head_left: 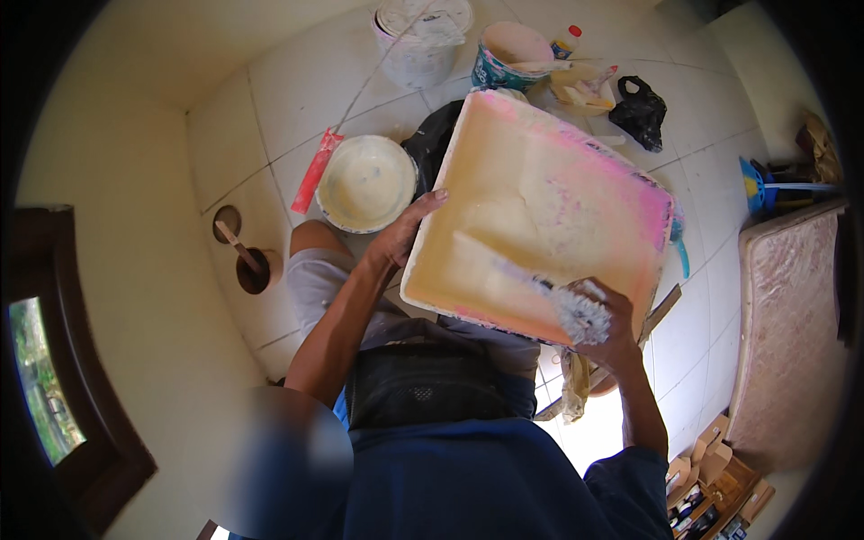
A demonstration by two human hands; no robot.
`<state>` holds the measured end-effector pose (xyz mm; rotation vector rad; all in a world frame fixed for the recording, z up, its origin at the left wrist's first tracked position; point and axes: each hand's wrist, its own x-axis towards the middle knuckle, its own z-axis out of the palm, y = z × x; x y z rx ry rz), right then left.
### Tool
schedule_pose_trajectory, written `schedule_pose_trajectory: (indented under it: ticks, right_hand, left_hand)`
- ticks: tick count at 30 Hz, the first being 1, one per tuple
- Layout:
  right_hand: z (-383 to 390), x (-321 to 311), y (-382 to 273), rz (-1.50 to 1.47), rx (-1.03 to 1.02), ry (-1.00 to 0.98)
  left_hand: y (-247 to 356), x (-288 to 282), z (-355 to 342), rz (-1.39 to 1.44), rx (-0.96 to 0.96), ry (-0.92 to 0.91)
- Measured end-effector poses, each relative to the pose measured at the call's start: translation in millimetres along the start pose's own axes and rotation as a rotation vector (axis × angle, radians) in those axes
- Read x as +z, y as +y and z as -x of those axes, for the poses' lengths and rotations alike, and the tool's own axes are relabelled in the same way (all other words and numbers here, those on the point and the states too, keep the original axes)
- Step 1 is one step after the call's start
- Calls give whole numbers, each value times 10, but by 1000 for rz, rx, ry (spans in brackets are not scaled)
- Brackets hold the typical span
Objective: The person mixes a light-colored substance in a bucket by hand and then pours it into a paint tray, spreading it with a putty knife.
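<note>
A large rectangular paint tray (531,198), coated in cream paint with pink stains along its far and right sides, is tilted over my lap. My left hand (407,227) grips its left edge, the thumb over the rim. Inside the tray's near right part, my right hand (614,328) is closed on a paint-caked brush (580,315). The brush's pale, flat end points left across the tray floor, blurred and hard to tell from the paint. The fingers of my right hand are partly hidden behind the clumped grey-white part.
A round basin (367,184) of pale paint and a red strip-like thing (316,171) lie left. Beyond stand a white bucket (416,49), a teal bucket (513,52), and a black plastic bag (639,112). A mattress (781,333) leans at right; a brown pot (256,270) holds a stick.
</note>
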<state>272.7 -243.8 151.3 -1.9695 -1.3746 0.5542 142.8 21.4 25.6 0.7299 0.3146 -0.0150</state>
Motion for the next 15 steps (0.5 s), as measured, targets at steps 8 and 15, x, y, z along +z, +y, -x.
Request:
schedule_pose_trajectory:
  ticks: [8,15]
  right_hand:
    - [129,-102,298,-68,128,83]
    - [-8,-27,226,102,49,47]
  left_hand:
    - [19,50,4,27,2,41]
    - [-2,29,-3,5,14,97]
